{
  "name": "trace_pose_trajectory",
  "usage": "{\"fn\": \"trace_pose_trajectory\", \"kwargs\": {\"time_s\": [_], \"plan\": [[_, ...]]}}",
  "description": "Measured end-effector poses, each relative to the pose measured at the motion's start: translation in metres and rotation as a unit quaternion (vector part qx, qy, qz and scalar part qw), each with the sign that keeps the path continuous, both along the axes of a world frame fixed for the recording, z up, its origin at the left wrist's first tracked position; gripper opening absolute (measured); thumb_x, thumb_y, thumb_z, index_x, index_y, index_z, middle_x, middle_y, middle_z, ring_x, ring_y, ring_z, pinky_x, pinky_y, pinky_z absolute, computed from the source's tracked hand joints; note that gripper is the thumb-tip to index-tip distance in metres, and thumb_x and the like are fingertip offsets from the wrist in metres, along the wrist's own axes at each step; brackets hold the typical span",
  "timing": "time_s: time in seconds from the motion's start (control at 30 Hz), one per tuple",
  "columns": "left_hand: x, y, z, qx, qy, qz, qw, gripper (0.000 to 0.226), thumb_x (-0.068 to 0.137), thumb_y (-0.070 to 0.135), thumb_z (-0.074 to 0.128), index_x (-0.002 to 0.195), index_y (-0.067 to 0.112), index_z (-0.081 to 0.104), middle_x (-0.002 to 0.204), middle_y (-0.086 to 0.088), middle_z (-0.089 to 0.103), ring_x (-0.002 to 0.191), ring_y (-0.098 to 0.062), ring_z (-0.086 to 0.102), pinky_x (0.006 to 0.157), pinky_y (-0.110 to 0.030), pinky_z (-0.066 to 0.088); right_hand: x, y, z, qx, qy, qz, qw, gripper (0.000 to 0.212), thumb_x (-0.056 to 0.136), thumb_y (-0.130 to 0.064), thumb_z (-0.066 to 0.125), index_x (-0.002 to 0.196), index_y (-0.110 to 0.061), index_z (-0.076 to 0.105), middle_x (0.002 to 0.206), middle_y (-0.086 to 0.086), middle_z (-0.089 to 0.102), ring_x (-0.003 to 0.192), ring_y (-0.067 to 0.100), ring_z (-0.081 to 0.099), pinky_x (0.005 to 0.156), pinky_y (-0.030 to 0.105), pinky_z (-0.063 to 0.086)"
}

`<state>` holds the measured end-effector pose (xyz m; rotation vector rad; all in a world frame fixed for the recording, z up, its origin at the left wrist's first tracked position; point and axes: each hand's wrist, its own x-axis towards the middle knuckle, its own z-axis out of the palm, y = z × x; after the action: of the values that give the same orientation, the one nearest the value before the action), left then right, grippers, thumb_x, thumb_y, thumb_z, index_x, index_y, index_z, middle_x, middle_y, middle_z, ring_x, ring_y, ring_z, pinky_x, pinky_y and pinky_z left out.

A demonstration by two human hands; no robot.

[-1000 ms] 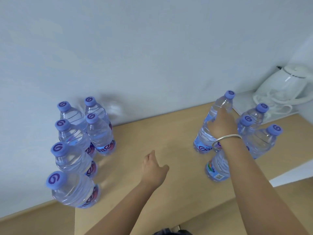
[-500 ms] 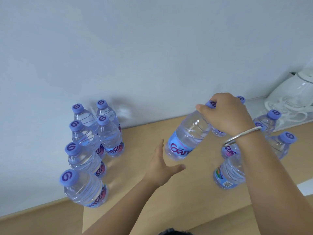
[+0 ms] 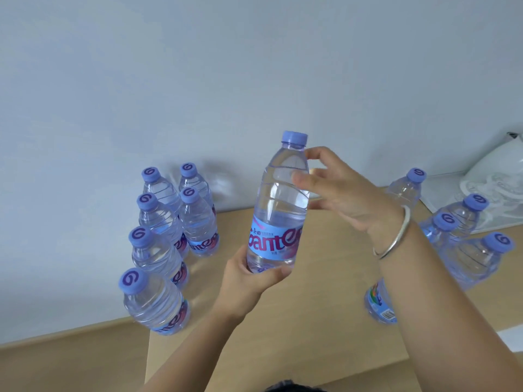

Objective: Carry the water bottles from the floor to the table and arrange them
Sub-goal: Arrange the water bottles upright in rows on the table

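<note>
— Two hands on one water bottle (image 3: 278,205)?
— Yes: left hand (image 3: 249,281) grips its base, right hand (image 3: 343,193) touches its shoulder with loose, spread fingers.
— Where?
— Upright above the counter (image 3: 319,321), between five bottles (image 3: 167,236) at left and others (image 3: 452,230) at right.

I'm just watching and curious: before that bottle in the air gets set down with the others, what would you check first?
1. Left hand grips the base of the held bottle: ok.
2. Right hand has a firm hold: not ok, its fingers look loose near the bottle's shoulder.
3. Cap on the held bottle: ok.
4. Bottle upright: ok, only slightly tilted.
5. Bare table between the left group and the right group for setting it down: ok.
6. Bottles in both groups standing: ok, none visibly toppled.
</note>
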<state>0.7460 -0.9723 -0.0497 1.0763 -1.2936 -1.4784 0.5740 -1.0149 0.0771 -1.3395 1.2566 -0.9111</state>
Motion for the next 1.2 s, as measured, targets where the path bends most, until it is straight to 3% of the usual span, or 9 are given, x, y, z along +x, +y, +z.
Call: {"fn": "trace_pose_trajectory", "kwargs": {"time_s": [0.1, 0.2, 0.33, 0.73, 0.8, 0.9, 1.0, 1.13, 1.2], "plan": [[0.01, 0.007, 0.01, 0.003, -0.003, -0.087, 0.996, 0.025, 0.055, 0.035, 0.074, 0.079, 0.028, 0.073, 0.079, 0.005, 0.073, 0.076, -0.007, 0.066, 0.072, -0.017, 0.05, 0.01, -0.002, -0.014, 0.004, -0.076, 0.045, 0.996, 0.055, 0.075, -0.03, 0.071, 0.123, -0.019, 0.047, 0.117, 0.011, 0.066, 0.104, 0.031, 0.065, 0.091, 0.047, 0.05], [0.021, 0.011, 0.012, 0.031, -0.003, -0.108, 0.994, 0.038, 0.055, 0.035, 0.076, 0.09, 0.02, 0.073, 0.092, -0.004, 0.073, 0.089, -0.015, 0.067, 0.08, -0.023, 0.052, 0.022, -0.003, -0.018, -0.029, -0.048, 0.038, 0.998, 0.043, 0.07, -0.036, 0.068, 0.11, -0.024, 0.054, 0.105, 0.014, 0.07, 0.091, 0.032, 0.069, 0.072, 0.035, 0.05], [0.029, 0.017, 0.012, 0.04, -0.009, -0.098, 0.994, 0.048, 0.052, 0.031, 0.079, 0.095, 0.014, 0.068, 0.089, 0.0, 0.073, 0.085, -0.012, 0.066, 0.075, -0.021, 0.052, 0.038, -0.004, -0.025, -0.035, -0.019, 0.043, 0.998, 0.038, 0.065, -0.034, 0.079, 0.095, -0.025, 0.057, 0.073, -0.003, 0.066, 0.065, 0.016, 0.062, 0.062, 0.03, 0.045], [0.055, 0.031, -0.001, 0.08, -0.011, -0.051, 0.995, 0.042, 0.057, 0.024, 0.078, 0.096, 0.015, 0.067, 0.088, 0.004, 0.073, 0.083, -0.008, 0.066, 0.072, -0.018, 0.05, 0.072, -0.011, -0.036, -0.005, -0.004, 0.07, 0.998, 0.04, 0.074, -0.025, 0.075, 0.101, -0.009, 0.05, 0.073, -0.001, 0.068, 0.059, 0.011, 0.064, 0.053, 0.023, 0.049], [0.055, 0.034, -0.01, 0.087, -0.035, -0.01, 0.996, 0.035, 0.062, 0.02, 0.078, 0.096, 0.019, 0.067, 0.091, 0.003, 0.073, 0.085, -0.008, 0.067, 0.072, -0.018, 0.052, 0.077, -0.01, -0.047, -0.013, -0.003, 0.081, 0.997, 0.039, 0.074, -0.019, 0.076, 0.102, -0.01, 0.051, 0.081, 0.003, 0.071, 0.067, 0.016, 0.067, 0.059, 0.027, 0.053], [0.054, 0.039, -0.032, 0.116, -0.131, 0.101, 0.98, 0.026, 0.07, 0.02, 0.076, 0.092, 0.026, 0.063, 0.094, 0.006, 0.071, 0.089, -0.009, 0.065, 0.07, -0.017, 0.05, 0.085, -0.01, -0.068, -0.023, 0.034, 0.1, 0.994, 0.044, 0.07, -0.016, 0.079, 0.104, -0.016, 0.051, 0.106, 0.013, 0.069, 0.099, 0.029, 0.065, 0.085, 0.045, 0.054], [0.054, 0.046, -0.053, 0.153, -0.185, 0.128, 0.962, 0.036, 0.076, 0.02, 0.071, 0.105, 0.029, 0.052, 0.11, 0.013, 0.058, 0.104, -0.011, 0.055, 0.078, -0.022, 0.042, 0.094, -0.01, -0.091, -0.01, 0.026, 0.096, 0.995, 0.045, 0.068, -0.01, 0.08, 0.101, -0.02, 0.05, 0.11, 0.023, 0.064, 0.096, 0.026, 0.063, 0.089, 0.047, 0.049], [0.054, 0.048, -0.068, 0.154, -0.236, 0.126, 0.951, 0.054, 0.078, 0.022, 0.066, 0.127, 0.025, 0.044, 0.124, 0.003, 0.046, 0.112, -0.013, 0.045, 0.087, -0.027, 0.04, 0.102, -0.011, -0.115, 0.015, 0.004, 0.101, 0.995, 0.046, 0.068, -0.007, 0.08, 0.099, -0.028, 0.052, 0.089, 0.007, 0.067, 0.071, -0.001, 0.06, 0.067, 0.015, 0.049], [0.054, 0.047, -0.072, 0.155, -0.252, 0.123, 0.947, 0.061, 0.08, 0.021, 0.064, 0.134, 0.023, 0.037, 0.131, 0.0, 0.039, 0.11, -0.011, 0.04, 0.081, -0.02, 0.038, 0.108, -0.013, -0.123, 0.031, -0.006, 0.105, 0.994, 0.048, 0.069, -0.006, 0.079, 0.1, -0.031, 0.052, 0.086, -0.001, 0.067, 0.07, -0.004, 0.062, 0.064, 0.01, 0.047]]}}
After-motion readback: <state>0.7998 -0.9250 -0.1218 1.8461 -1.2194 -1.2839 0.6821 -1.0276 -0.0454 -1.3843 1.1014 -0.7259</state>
